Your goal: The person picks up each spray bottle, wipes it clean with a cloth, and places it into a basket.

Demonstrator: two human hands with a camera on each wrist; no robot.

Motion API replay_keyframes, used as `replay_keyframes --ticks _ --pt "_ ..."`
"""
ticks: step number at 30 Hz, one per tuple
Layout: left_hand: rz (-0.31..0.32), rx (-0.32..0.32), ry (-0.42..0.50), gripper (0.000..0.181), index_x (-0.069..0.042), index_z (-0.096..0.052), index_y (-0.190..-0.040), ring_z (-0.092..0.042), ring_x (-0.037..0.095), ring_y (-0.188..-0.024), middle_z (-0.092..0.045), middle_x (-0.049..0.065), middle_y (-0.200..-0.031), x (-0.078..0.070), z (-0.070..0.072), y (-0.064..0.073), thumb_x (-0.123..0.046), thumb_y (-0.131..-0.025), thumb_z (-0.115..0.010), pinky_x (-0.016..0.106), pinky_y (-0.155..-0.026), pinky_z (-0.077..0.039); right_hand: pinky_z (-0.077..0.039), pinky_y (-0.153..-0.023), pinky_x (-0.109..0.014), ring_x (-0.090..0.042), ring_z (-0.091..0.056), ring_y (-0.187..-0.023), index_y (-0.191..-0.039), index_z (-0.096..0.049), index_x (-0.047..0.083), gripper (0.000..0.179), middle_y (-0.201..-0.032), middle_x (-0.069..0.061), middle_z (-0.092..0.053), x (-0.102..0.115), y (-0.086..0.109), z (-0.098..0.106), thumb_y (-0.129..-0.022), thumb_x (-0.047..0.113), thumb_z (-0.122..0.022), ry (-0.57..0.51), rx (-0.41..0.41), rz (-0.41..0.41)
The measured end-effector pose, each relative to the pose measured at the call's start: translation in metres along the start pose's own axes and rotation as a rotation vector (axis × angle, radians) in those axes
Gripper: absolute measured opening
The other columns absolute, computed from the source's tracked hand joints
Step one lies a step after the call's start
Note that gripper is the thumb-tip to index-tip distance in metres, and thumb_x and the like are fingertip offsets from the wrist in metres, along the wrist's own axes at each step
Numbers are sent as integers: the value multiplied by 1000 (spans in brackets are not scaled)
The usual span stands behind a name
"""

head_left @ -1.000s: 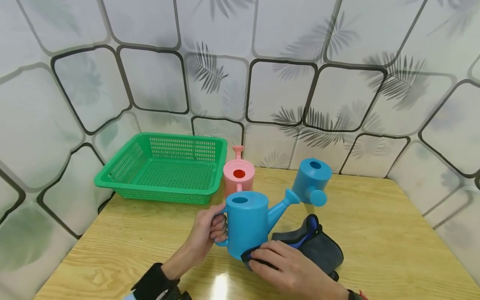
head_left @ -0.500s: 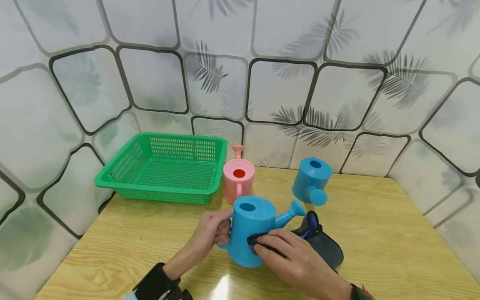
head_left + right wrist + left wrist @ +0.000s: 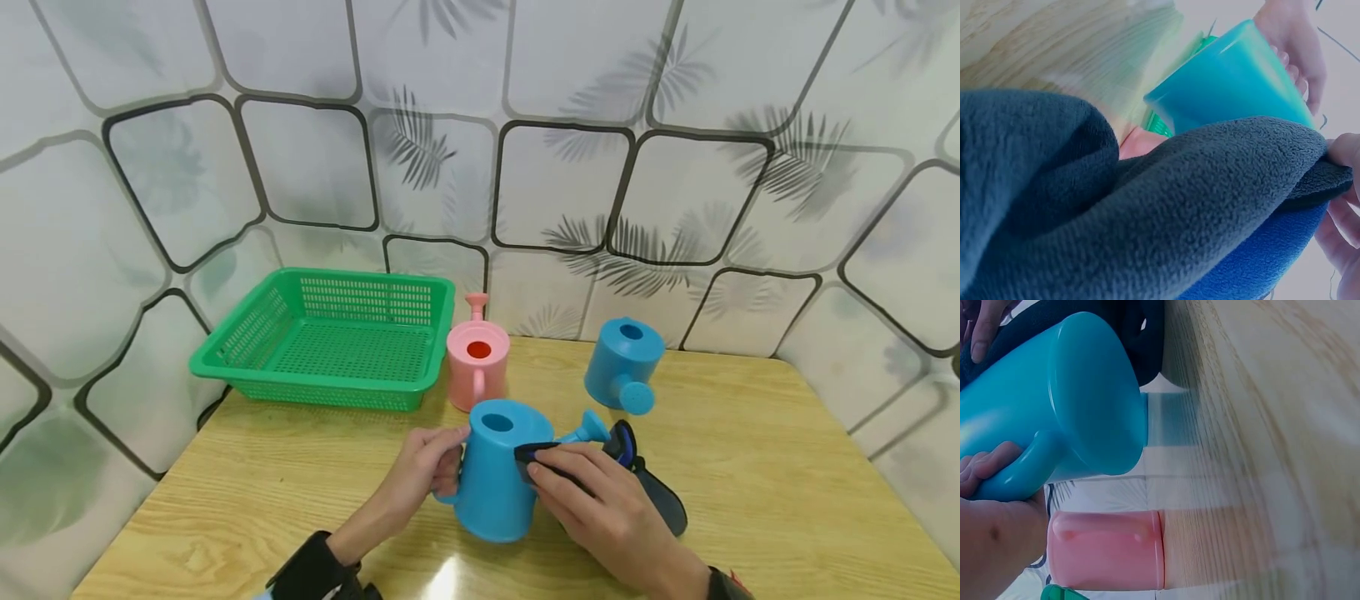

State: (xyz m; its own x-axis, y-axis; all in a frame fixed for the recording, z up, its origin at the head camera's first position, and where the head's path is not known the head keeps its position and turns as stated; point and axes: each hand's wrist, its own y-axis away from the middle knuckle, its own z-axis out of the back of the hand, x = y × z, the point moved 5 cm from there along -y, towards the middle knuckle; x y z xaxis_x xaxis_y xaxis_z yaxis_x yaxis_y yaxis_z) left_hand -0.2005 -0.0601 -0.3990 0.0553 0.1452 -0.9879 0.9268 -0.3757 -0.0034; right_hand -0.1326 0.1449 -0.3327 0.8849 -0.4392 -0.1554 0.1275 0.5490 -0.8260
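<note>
Light-blue watering can (image 3: 495,492) is held upright with a slight tilt above the counter (image 3: 787,467), near its front middle; the left wrist view shows its underside raised off the wood. The left hand (image 3: 433,467) has its fingers curled round the handle, while the right hand (image 3: 603,500) pinches a dark grey cloth (image 3: 663,504) with a blue inner face, pressing its edge against the side near the spout. The hands are apart, with the can's body between them.

Over the last second the cloth edge has climbed from low on the can's side to its upper part, and the can has come slightly toward the person, its spout now looking shorter. That suggests an upward wipe, with the cloth now working on a higher stretch of the side.

The counter is pale, glossy wood grain, with a bright reflection at the front edge. Behind the held can stands a pink watering can (image 3: 477,382), just beside a green basket (image 3: 330,392); a second blue watering can (image 3: 622,367) stands farther right. The walls (image 3: 562,183) around carry dark rounded outlines and grey leaf prints.
</note>
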Motion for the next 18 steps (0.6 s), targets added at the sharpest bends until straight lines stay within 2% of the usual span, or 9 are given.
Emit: replay_keyframes --ticks 5,13,18 --pt "-14 -4 20 53 -6 -25 -62 -29 6 -49 -27 -10 -55 -1 2 0 -25 -104 -50 20 -51 -28 -59 -85 -28 -24 -71 -92 -108 -77 3 30 -104 -10 -74 -8 0 4 -107 24 -55 -12 -19 -37" --pt "-51 10 65 53 -5 -23 -63 -28 4 -48 -27 -12 -55 -2 2 1 -23 -105 -48 19 -51 -28 -55 -97 -22 -25 -72 -94 -108 -76 3 29 -107 -10 -74 -13 3 3 -106 24 -57 -41 -33 -103" --pt "-39 -4 86 54 -6 -22 -62 -29 3 -48 -28 -12 -54 0 2 3 -24 -105 -49 19 -51 -29 -54 -99 -21 -25 -72 -95 -108 -76 2 29 -108 -12 -73 -13 5 0 -106 24 -57 -61 -44 -103"
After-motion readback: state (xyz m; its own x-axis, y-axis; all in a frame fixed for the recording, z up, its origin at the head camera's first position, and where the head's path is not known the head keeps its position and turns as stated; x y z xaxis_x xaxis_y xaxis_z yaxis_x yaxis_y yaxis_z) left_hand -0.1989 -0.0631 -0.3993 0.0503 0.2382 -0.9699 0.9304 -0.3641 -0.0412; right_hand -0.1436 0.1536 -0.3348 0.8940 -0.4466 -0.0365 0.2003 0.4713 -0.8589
